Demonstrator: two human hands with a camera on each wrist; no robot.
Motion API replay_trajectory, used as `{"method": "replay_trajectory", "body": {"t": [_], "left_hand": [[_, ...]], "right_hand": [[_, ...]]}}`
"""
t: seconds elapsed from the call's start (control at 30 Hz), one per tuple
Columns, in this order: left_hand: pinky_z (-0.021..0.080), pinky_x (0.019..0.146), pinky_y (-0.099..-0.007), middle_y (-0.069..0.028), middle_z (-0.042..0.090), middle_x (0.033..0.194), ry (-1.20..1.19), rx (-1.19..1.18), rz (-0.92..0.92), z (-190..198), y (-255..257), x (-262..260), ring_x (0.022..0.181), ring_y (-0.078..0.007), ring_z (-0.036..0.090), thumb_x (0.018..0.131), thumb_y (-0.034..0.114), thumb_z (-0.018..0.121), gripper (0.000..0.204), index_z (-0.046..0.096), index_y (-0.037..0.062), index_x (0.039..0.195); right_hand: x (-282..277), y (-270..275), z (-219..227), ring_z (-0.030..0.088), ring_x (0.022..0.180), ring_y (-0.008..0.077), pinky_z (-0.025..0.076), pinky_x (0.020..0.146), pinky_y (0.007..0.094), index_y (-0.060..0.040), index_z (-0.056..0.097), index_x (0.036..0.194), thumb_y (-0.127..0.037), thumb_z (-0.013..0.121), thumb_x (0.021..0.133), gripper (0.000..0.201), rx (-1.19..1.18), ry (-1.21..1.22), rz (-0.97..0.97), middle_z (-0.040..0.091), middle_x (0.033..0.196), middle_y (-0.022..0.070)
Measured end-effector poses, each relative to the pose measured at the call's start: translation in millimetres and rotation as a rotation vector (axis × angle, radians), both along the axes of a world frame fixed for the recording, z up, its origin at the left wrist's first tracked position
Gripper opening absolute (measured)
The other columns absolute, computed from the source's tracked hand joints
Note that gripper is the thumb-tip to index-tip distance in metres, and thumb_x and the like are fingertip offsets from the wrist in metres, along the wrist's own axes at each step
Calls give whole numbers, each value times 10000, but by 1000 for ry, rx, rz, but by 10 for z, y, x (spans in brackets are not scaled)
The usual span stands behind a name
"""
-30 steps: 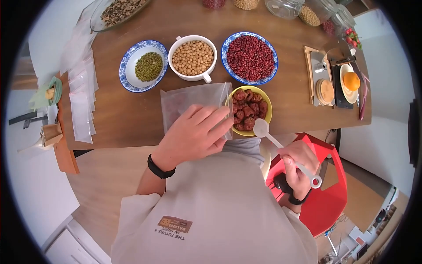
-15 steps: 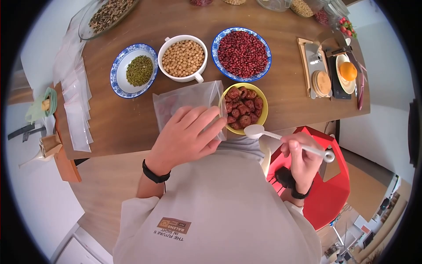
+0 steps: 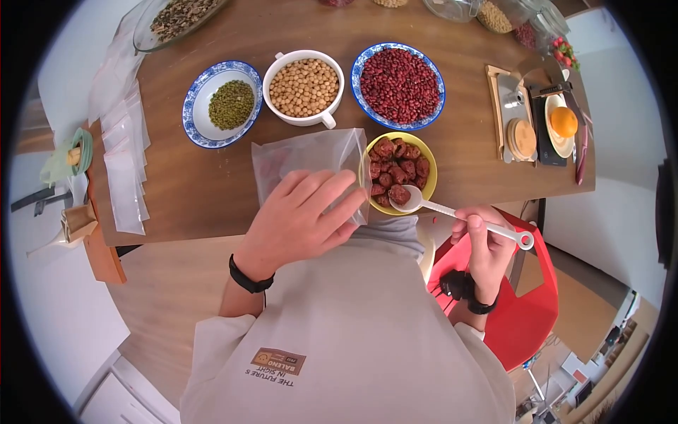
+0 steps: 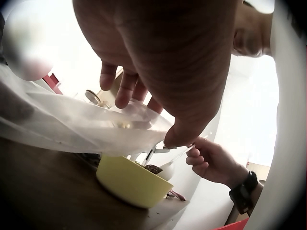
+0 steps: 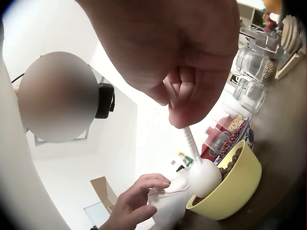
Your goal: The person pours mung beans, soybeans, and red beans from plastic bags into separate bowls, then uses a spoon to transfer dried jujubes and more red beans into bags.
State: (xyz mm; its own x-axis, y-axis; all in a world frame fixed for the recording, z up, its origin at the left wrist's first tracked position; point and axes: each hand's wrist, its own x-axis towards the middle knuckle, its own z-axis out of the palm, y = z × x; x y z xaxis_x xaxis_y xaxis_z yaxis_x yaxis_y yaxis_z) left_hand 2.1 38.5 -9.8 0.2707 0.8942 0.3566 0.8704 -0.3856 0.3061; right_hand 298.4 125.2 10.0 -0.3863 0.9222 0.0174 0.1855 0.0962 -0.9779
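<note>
In the head view my right hand [image 3: 489,247] pinches a white long-handled spoon [image 3: 452,210] by its ringed handle. The spoon's bowl dips over the near rim of a yellow bowl [image 3: 432,159] of wrinkled dried red dates [image 3: 402,169]; one date lies at the scoop. My left hand [image 3: 300,219] holds a clear plastic zip bag [image 3: 282,155] at its mouth, fingers bent over the edge beside the yellow bowl. The left wrist view shows the bag's film [image 4: 72,124] standing out under the fingers [image 4: 125,91], with the yellow bowl [image 4: 129,182] just below.
Behind stand a blue-rimmed bowl of green beans [image 3: 231,104], a white pot of chickpeas [image 3: 305,87] and a bowl of red beans [image 3: 400,86]. Flat plastic bags [image 3: 126,166] lie left. An orange [image 3: 563,121] sits at the right, glass jars [image 3: 498,15] at the back.
The right hand has lowered and tilted the spoon, bringing its scoop from the yellow bowl's near edge in among the dates. The left hand stays at the bag's mouth.
</note>
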Motion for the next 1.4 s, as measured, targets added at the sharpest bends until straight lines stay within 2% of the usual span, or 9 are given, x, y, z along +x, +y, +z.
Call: {"method": "replay_trajectory", "body": {"t": [0.07,0.4,0.53,0.6,0.7,0.93,1.0,1.2,1.4], "left_hand": [[475,864,-369,-42,576,1238,42,11,-14,26,22,-2,1054,-195,599,777,231,786,470,649,129,1216],[477,822,-355,-46,578,1200,27,56,-51,-23,74,65,1000,-185,618,792,200,788,403,649,122,1162],[489,787,-339,-29,580,1172,25,158,-62,-81,30,89,945,-165,622,803,186,777,335,644,136,1107],[494,781,-334,-22,580,1168,29,193,-61,-96,-7,93,931,-158,620,806,184,773,311,646,142,1087],[506,789,-327,-9,579,1163,32,252,-77,-99,-58,90,949,-146,614,815,183,770,260,660,154,1049],[509,800,-317,1,576,1158,7,236,-10,-93,-66,75,986,-136,609,821,197,784,218,671,165,1004],[508,794,-315,0,576,1156,4,243,-15,-121,-50,79,974,-136,612,821,201,786,220,670,164,1005],[503,757,-302,-15,596,1204,14,220,-56,-138,4,101,897,-132,632,841,210,777,253,680,138,1064],[504,757,-300,-31,603,1247,3,180,-65,-126,9,110,923,-136,644,856,196,757,273,686,117,1107]], "right_hand": [[64,6,-52,657,659,166,553,597,279,77,696,1038,-107,597,1046,209,-45,65,-7,697,813,122],[44,-70,-31,653,649,171,538,556,295,59,673,967,-163,591,1047,250,-6,266,-100,668,785,124],[-280,-26,36,650,646,182,520,571,297,64,693,1029,-131,638,1008,204,135,197,69,671,784,122],[-473,38,67,645,645,210,515,577,321,31,721,1091,-35,726,889,213,522,-9,293,667,803,101],[-657,4,174,643,661,235,523,585,341,-12,744,1114,27,771,762,355,652,-126,456,662,829,82],[-253,35,213,647,681,234,522,570,347,-19,758,1027,25,760,765,265,676,-80,373,664,840,79],[-93,23,225,643,675,243,509,558,358,-10,751,983,24,732,788,199,662,-134,156,673,844,90],[-97,57,198,639,702,247,499,576,357,-7,746,964,40,689,808,173,594,-346,220,685,852,98],[-94,26,163,632,698,247,495,584,348,-11,748,970,53,702,789,197,557,-238,213,686,853,92]]}}
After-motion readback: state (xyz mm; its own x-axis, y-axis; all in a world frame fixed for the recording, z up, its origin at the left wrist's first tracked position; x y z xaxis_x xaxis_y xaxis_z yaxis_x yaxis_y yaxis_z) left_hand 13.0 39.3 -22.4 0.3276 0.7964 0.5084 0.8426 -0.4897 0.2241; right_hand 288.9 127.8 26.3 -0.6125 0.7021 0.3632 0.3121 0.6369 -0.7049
